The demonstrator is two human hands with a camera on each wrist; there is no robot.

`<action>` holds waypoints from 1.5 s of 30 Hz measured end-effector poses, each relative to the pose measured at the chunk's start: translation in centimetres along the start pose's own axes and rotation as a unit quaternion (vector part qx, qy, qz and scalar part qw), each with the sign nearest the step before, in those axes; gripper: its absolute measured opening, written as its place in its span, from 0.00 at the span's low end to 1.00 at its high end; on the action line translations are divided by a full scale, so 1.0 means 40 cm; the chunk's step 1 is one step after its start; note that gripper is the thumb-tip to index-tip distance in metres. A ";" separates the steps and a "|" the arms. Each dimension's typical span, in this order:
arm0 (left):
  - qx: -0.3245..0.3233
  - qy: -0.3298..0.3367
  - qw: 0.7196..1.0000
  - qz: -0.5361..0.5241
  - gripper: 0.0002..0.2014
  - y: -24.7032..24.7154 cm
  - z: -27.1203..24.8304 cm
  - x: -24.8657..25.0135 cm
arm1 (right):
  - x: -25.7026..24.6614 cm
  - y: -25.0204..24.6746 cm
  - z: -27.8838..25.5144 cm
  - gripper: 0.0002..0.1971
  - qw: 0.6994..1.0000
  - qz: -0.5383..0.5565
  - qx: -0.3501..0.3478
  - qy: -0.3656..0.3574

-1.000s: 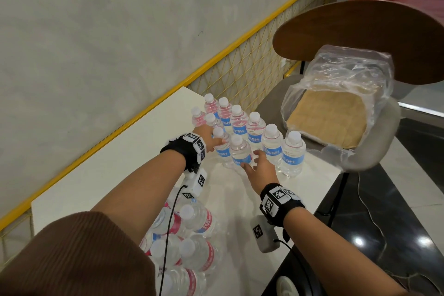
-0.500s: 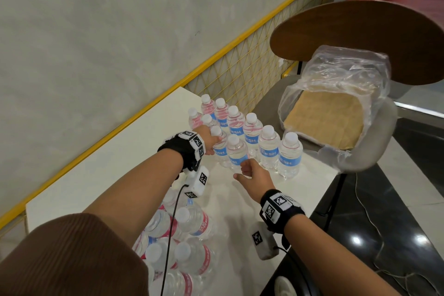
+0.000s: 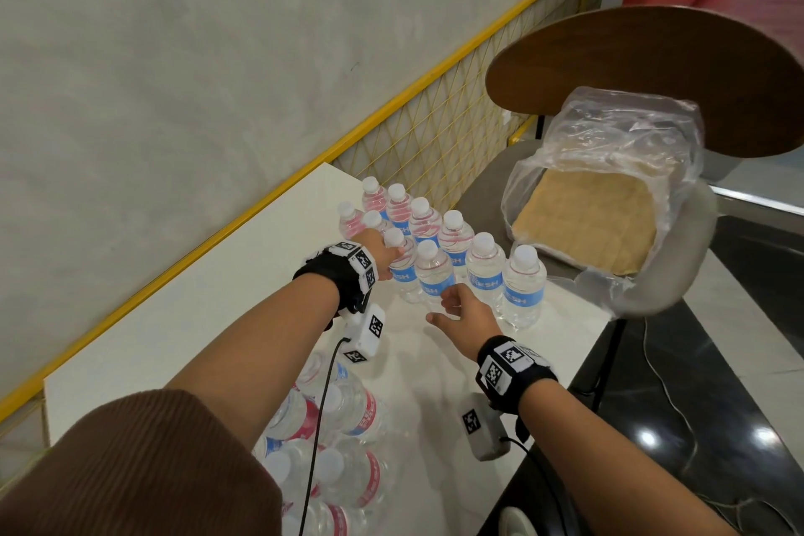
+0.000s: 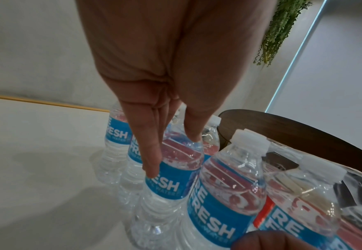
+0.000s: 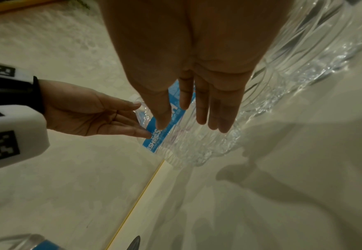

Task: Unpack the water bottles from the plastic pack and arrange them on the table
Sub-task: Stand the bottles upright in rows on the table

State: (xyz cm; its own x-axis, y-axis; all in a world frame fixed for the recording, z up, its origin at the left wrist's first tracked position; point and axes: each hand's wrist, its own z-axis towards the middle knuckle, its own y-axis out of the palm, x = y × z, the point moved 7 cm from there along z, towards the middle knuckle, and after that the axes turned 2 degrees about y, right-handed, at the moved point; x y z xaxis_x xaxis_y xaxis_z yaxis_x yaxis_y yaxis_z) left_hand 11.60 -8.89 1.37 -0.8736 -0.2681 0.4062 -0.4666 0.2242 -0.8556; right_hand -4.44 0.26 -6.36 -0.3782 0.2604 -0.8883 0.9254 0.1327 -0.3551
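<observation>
Several water bottles (image 3: pixel 483 263) with white caps and blue labels stand in rows at the far end of the white table (image 3: pixel 209 318). My left hand (image 3: pixel 383 255) lies with straight fingers (image 4: pixel 152 162) against the side of one front-row bottle (image 3: pixel 402 270), also seen up close (image 4: pixel 171 184). My right hand (image 3: pixel 452 305) hovers open just in front of the neighbouring bottle (image 3: pixel 433 274); whether its relaxed fingers (image 5: pixel 201 108) touch it I cannot tell. More bottles (image 3: pixel 352 413) lie on their sides near me, partly hidden under my left arm.
The opened plastic pack (image 3: pixel 609 135) with a cardboard sheet (image 3: pixel 587 222) inside rests on a chair (image 3: pixel 652 70) past the table's far right corner. A yellow mesh railing (image 3: pixel 435 144) runs along the wall. The table's right edge drops to a dark floor (image 3: pixel 696 405).
My right hand has drawn back a little from the front-row bottle toward me. My left hand has stayed against its bottle.
</observation>
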 end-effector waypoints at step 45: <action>-0.271 0.227 0.855 0.379 0.23 0.012 -0.412 -0.104 | -0.247 0.200 -0.366 0.18 0.870 -0.311 -0.306 -0.231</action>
State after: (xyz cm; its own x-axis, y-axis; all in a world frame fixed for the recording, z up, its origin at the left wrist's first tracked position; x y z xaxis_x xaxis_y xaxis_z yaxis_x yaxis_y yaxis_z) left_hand 12.71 7.78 4.58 -0.8600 0.5103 -0.0105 0.3690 0.6073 -0.7036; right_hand 6.33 12.75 3.84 -0.6198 -0.4373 -0.6516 0.3047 0.6310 -0.7134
